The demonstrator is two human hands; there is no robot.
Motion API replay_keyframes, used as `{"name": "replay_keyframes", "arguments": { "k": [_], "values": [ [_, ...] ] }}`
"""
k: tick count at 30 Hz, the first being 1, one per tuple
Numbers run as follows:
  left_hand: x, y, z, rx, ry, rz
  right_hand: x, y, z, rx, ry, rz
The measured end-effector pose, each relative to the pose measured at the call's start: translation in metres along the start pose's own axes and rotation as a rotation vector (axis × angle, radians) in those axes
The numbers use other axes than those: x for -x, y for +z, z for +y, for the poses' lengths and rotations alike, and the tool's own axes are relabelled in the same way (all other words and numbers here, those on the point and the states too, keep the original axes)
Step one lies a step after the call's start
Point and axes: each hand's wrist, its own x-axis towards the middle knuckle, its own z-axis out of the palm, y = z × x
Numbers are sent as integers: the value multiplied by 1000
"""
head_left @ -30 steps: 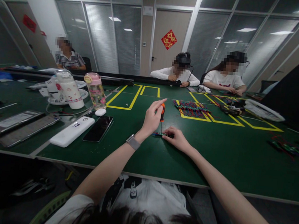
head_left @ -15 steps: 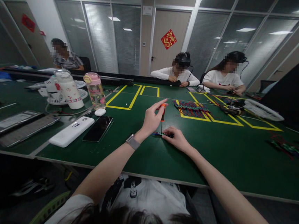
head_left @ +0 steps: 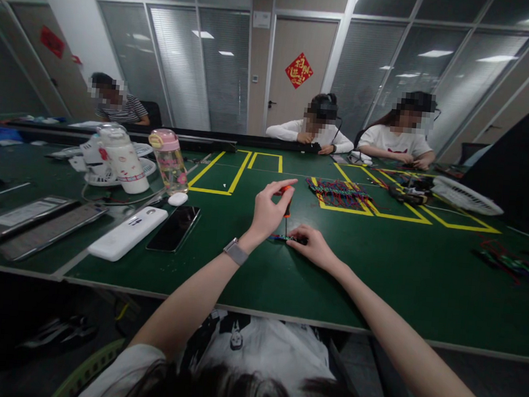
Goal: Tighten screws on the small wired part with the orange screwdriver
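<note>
Screwdriver (head_left: 287, 210) upright in the left hand (head_left: 267, 212), orange handle pinched high between thumb and fingers, with its thin shaft straight down to a small board (head_left: 278, 237) low on the table (head_left: 220, 281). Right hand (head_left: 312, 245) close to the table, fingers closed in a pinch on the board's right end, partly hiding it. Contact beneath the tip too small to make out. Chief danger, in all likelihood: a skid of the tip across the board, from a lean of the handle or an off-centre push, with a jab to the right fingertips just beside the shaft. Also possible: a spin of the board under twisting force, because of a hold at one end only; or a wobble of the shaft, because of such a high pinch. Harm to small parts from too much downward pressure, too. Less at risk: pile of wired boards (head_left: 341, 195) beyond the hands and phone (head_left: 173, 227) off to the left, both well apart from the tip.
</note>
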Motion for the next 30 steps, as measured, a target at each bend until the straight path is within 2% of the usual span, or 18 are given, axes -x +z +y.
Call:
{"name": "replay_keyframes", "arguments": {
  "k": [4,11,17,19,24,30],
  "values": [
    [0,0,-1,-87,34,45,0,1,0,-2,0,-1],
    [0,1,-2,24,-1,-18,0,0,0,1,1,2],
    [1,1,1,158,-34,-164,0,0,-2,1,5,-7],
    [1,2,1,145,-24,-158,0,0,-2,-1,5,-8],
    [2,1,0,-6,28,-47,0,-1,-2,5,9,-9],
    [-1,-1,3,48,9,-109,0,0,-1,9,10,-5]
  ]
}}
